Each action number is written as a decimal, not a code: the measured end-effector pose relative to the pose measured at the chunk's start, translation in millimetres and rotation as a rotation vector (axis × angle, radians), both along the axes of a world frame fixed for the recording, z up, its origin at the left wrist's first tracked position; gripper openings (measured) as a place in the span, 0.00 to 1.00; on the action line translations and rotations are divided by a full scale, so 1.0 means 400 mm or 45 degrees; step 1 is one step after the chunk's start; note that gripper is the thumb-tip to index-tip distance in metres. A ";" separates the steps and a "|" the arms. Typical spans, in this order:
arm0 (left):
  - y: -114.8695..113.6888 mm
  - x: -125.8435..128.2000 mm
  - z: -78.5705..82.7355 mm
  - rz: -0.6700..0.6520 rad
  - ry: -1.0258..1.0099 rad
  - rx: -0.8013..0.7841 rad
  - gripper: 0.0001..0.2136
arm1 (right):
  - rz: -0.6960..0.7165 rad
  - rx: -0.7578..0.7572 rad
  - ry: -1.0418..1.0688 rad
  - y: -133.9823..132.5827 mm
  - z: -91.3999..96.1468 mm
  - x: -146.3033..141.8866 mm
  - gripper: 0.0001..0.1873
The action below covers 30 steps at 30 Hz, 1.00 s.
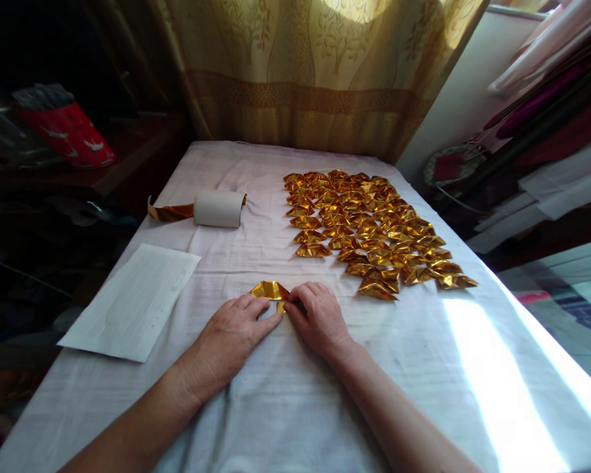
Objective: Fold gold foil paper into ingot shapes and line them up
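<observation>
head view; hands [235, 323] [321, 317] touch foil [270, 290] (gold)

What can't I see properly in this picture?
All in the head view:
- Foil: partly hidden by the left hand and right hand, so its full shape can't be told.
- Paper: its print is too small and faint to read.
- Red cup: the things in it are too blurred to name.
- Clothes: cut off by the right edge.

Gold curtain [295, 98], pale wall [440, 89], dark furniture [145, 141], sunlit cloth-covered table [394, 387]
</observation>
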<state>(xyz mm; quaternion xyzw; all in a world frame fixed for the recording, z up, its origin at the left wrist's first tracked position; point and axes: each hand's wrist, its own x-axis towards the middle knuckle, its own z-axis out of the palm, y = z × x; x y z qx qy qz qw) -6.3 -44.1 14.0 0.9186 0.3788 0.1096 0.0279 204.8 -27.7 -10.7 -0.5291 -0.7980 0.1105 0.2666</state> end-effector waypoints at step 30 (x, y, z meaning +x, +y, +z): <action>0.074 -0.099 0.023 0.155 -0.277 -0.228 0.04 | 0.251 0.108 -0.057 -0.020 0.026 0.001 0.09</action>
